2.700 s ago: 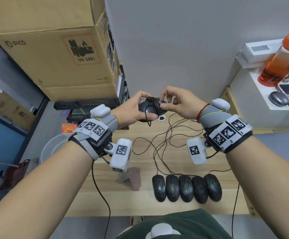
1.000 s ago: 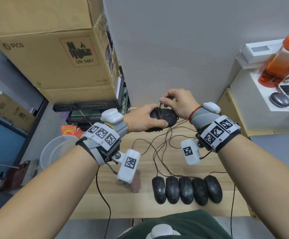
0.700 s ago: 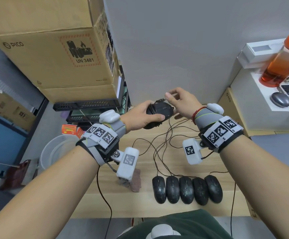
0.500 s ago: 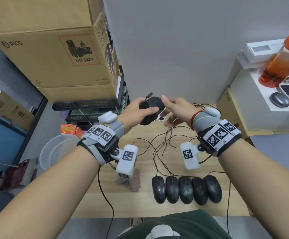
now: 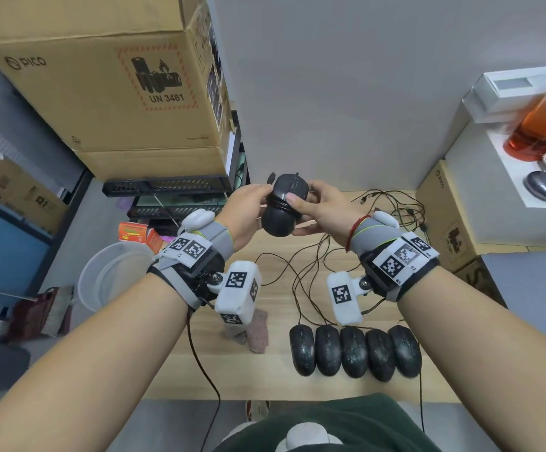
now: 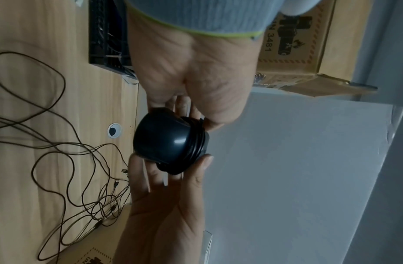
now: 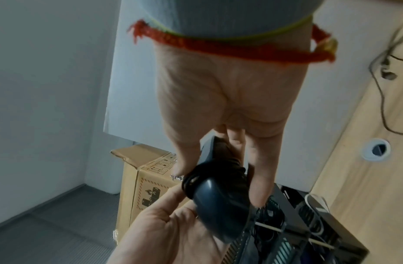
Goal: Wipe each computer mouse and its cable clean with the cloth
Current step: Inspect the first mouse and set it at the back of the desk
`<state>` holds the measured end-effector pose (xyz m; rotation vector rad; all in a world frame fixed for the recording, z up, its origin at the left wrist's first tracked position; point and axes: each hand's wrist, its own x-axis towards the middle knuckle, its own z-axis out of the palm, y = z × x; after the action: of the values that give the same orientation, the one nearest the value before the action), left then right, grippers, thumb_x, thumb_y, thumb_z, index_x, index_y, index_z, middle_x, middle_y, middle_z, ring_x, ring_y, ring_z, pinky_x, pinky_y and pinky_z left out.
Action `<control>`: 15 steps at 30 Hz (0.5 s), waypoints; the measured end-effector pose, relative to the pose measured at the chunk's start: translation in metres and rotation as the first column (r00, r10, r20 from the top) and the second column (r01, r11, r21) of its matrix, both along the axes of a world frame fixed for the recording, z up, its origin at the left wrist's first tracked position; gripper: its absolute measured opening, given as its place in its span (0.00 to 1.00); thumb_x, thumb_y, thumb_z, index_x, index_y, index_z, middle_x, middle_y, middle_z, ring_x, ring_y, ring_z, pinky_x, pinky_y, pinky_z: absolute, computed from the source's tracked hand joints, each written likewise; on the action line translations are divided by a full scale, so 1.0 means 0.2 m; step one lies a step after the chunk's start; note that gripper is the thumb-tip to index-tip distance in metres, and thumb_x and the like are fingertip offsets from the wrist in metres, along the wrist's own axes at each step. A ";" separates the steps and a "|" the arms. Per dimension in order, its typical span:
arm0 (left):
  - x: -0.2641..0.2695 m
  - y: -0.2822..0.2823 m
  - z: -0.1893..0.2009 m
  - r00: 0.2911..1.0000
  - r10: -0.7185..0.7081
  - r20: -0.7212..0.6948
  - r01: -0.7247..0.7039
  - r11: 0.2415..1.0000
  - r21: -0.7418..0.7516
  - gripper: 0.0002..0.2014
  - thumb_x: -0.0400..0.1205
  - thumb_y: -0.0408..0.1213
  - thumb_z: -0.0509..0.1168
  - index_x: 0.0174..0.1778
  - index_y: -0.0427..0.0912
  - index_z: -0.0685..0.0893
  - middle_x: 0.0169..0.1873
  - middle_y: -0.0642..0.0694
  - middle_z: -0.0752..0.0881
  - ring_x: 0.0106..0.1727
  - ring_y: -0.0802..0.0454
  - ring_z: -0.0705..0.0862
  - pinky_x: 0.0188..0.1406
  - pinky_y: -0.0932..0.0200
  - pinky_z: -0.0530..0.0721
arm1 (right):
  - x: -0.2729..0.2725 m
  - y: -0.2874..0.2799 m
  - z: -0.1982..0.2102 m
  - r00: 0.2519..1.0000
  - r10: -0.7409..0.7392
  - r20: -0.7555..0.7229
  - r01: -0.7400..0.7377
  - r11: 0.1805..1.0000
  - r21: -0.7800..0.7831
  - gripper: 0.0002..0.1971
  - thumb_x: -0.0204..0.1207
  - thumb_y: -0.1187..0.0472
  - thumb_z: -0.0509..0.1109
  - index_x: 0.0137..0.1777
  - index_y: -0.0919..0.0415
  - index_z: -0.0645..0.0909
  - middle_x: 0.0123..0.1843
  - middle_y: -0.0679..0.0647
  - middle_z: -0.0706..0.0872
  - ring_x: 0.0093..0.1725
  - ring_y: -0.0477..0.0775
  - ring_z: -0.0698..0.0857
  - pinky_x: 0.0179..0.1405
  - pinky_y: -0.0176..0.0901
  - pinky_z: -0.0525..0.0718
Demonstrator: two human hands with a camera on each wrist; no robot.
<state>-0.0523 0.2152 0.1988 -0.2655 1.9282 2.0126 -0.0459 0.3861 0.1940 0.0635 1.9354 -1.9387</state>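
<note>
- Our left hand [image 5: 247, 212] grips the left flank of the glossy black corded computer mouse [image 5: 285, 203], fingers curled under it and thumb on its side, up in the air over the far part of the pale wooden desk [image 5: 274, 380].
- The mouse's thin black cable [image 6: 197, 142] is wound in tight turns round its waist; we judge the step in hand is securing or tidying that wrap, with the mouse apparently done.
- Our right hand [image 5: 322, 212] holds the same mouse from the right, thumb pressed on the coils and fingers beneath.
- To do this well, we should keep the thumb on the last turn so the coil cannot spring loose, tuck the plug end under a turn, and hand the weight to one hand before letting go with the other.
- Counting, left to right: one small pinkish-brown wiping cloth [image 5: 257, 331] lies crumpled on the near desk, in neither hand.
- Just right of it, five dull black mice in a row [image 5: 353, 350] lie side by side, touching, and look speckled, so likely still to wipe.
- Their loose black cables [image 5: 307, 272] trail to the far right in a tangle; we cannot count the strands.
- That makes six black mice on this desk in all; a grey mouse [image 5: 543, 189] lies on the white shelf at far right.
</note>
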 end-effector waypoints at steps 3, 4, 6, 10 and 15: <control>0.01 -0.03 -0.03 0.999 0.032 0.005 -0.032 0.998 0.057 0.10 0.91 0.36 0.59 0.57 0.35 0.83 0.45 0.41 0.86 0.29 0.59 0.84 0.34 0.61 0.82 | 0.02 -0.04 -0.04 0.999 0.016 0.050 -0.013 0.998 -0.061 0.20 0.75 0.59 0.77 0.64 0.54 0.74 0.56 0.57 0.88 0.44 0.54 0.90 0.47 0.57 0.91; 0.01 -0.05 -0.05 0.999 0.030 0.015 -0.031 0.998 0.062 0.09 0.90 0.36 0.60 0.57 0.36 0.83 0.47 0.41 0.87 0.32 0.57 0.85 0.38 0.58 0.83 | 0.02 -0.05 -0.06 0.998 0.018 0.060 -0.015 0.998 -0.061 0.22 0.74 0.60 0.79 0.64 0.55 0.74 0.57 0.57 0.88 0.44 0.55 0.90 0.46 0.57 0.91; 0.03 -0.08 -0.07 0.999 0.016 0.050 -0.017 0.999 0.037 0.09 0.89 0.37 0.61 0.57 0.39 0.85 0.49 0.43 0.88 0.39 0.53 0.86 0.46 0.53 0.85 | 0.02 -0.08 -0.09 0.997 0.015 0.077 -0.012 0.999 -0.037 0.26 0.72 0.62 0.80 0.66 0.57 0.73 0.58 0.59 0.88 0.46 0.57 0.91 0.44 0.56 0.91; 0.06 -0.13 -0.11 0.982 0.002 0.191 -0.003 1.000 0.004 0.14 0.90 0.47 0.62 0.59 0.43 0.89 0.52 0.46 0.92 0.44 0.51 0.90 0.43 0.53 0.89 | 0.02 -0.12 -0.14 0.995 0.008 0.095 -0.008 1.000 0.002 0.29 0.69 0.62 0.82 0.67 0.57 0.73 0.57 0.59 0.88 0.47 0.57 0.91 0.43 0.55 0.91; 0.11 -0.22 -0.26 0.958 0.041 0.283 -0.043 0.999 0.000 0.16 0.90 0.48 0.62 0.63 0.43 0.89 0.52 0.48 0.92 0.52 0.49 0.91 0.59 0.45 0.90 | 0.03 -0.20 -0.26 0.985 0.058 0.160 -0.062 0.998 0.021 0.29 0.71 0.65 0.81 0.69 0.56 0.72 0.58 0.57 0.87 0.45 0.54 0.91 0.49 0.60 0.91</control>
<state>-0.0309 0.1709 0.1469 -0.5655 1.7503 1.8865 -0.0398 0.3462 0.1425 0.1609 1.8374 -1.8117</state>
